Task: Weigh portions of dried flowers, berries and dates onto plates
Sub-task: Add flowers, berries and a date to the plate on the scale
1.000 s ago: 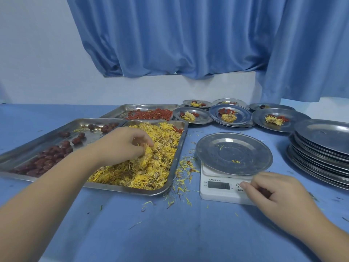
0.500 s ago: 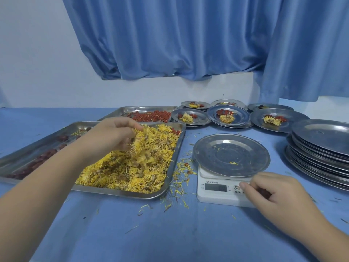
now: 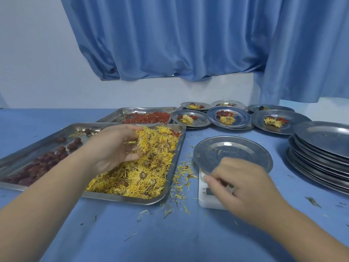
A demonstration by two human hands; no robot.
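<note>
My left hand [image 3: 113,148] grips a clump of yellow dried flowers [image 3: 144,141] just above the flower tray [image 3: 171,183], which is heaped with more of them. A bare metal plate [image 3: 232,152] with a few stray petals sits on the white scale [image 3: 206,200]. My right hand [image 3: 243,186] hovers over the scale's front, blurred, its fingers reaching left under the plate's near rim and covering part of the display. Nothing shows in its fingers. Dates [image 3: 37,165] lie in the left tray and red berries [image 3: 149,118] in the far tray.
Several filled plates [image 3: 228,118] with flowers and berries sit at the back. A tall stack of bare plates [image 3: 321,148] stands at the right. Loose petals [image 3: 181,178] litter the blue cloth between flower tray and scale. A blue curtain hangs behind.
My left hand has lifted a clump of flowers out of the heap and turned palm-up. My right hand has slid left from the scale's button across its display.
</note>
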